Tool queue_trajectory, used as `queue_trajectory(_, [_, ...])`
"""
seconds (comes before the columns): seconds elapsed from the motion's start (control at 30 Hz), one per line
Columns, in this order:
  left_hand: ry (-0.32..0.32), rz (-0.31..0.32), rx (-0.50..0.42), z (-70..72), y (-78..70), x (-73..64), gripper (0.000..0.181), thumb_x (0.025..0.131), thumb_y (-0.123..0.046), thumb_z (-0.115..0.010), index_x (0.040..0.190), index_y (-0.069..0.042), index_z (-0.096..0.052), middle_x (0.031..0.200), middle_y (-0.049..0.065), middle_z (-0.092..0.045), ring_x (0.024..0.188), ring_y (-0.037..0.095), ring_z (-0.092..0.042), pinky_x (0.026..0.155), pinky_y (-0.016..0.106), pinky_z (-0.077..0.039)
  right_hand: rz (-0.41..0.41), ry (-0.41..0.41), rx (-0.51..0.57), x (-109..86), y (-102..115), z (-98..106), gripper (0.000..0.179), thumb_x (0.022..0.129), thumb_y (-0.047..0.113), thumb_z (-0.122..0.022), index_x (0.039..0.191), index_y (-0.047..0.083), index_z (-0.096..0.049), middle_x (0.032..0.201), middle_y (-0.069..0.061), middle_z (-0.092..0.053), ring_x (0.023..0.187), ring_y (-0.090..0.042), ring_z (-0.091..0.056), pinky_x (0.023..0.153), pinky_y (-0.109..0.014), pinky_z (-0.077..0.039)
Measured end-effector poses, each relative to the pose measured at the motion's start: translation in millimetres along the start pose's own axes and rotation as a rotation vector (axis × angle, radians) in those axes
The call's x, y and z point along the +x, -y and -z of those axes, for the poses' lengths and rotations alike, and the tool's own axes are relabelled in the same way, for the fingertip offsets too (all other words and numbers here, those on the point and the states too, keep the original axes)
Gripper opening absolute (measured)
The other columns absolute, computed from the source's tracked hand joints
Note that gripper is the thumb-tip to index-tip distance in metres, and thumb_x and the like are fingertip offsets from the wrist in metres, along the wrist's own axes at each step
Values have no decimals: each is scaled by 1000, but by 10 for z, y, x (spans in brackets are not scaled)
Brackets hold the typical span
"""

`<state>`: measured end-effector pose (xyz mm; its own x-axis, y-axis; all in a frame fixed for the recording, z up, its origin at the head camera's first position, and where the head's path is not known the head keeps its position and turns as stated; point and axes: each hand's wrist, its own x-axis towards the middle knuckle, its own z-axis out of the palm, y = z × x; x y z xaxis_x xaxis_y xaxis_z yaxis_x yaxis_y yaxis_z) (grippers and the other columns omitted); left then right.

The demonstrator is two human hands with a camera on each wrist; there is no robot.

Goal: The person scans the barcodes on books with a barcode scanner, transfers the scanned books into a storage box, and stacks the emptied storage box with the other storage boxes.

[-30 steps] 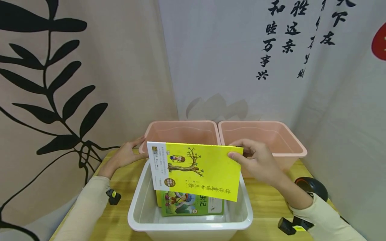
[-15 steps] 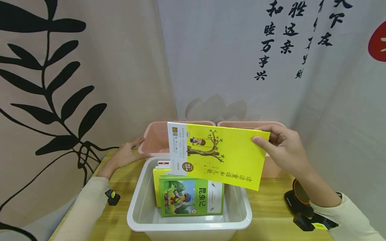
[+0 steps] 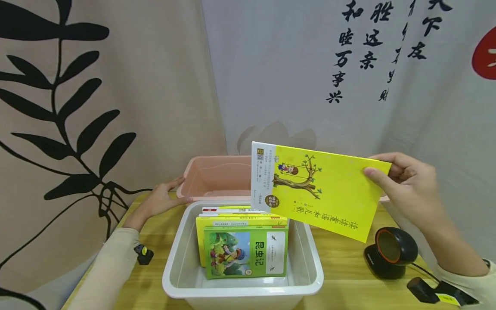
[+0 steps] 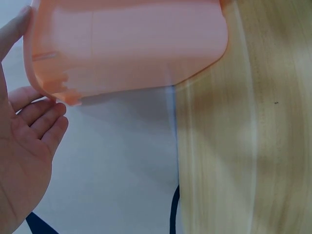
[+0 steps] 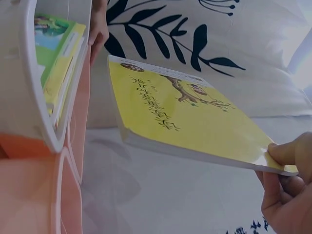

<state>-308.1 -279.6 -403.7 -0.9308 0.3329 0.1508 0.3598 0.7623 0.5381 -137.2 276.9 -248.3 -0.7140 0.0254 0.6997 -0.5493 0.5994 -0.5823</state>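
The wooden surface (image 3: 345, 292) carries the white bin (image 3: 244, 292) and, behind it at left, the pink bin (image 3: 221, 174), while the yellow book (image 3: 333, 193) is suspended near the white bin's right rear corner, my right grip (image 3: 416, 191) pinching its right end and my left grip (image 3: 156, 202), fingers relaxed, touching the pink bin's corner.

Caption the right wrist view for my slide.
Right hand holding a yellow book by one corner, white bin nearby.
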Motion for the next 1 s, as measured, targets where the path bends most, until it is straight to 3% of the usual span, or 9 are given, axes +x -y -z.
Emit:
queue_trajectory(0.17, [-1,-4,-4,1,-11,7,99,88,-57,-74,158,-1,-34,165,19,-28,148,49,-29,114,70,-30,-7,-41,-31,-28,-61,158,21,84,-12,-76,102,-2,-73,75,16,-70,53,-4,-54,45,-16,-38])
queue_trajectory(0.47, [2,0,-28,12,21,-24,96,89,-55,-75,158,-2,-33,166,16,-28,147,51,-31,113,72,-30,-50,-79,-64,-115,-201,401,25,85,-11,-75,99,9,-73,76,21,-70,52,-3,-50,41,-22,-31])
queue_trajectory(0.8, [4,-7,-3,3,-5,-9,97,89,-56,-75,158,-1,-34,166,18,-28,147,51,-31,113,72,-30,-135,-104,-112,-249,-310,646,39,90,-7,-73,102,30,-69,81,31,-69,54,4,-57,47,-11,-38])
queue_trajectory(1.0, [4,-5,-13,3,-22,11,97,89,-55,-75,158,-1,-34,166,18,-28,147,51,-30,113,72,-30,-169,-67,-182,-316,-396,726,42,92,0,-74,100,40,-65,78,38,-64,46,0,-49,37,-24,-26])
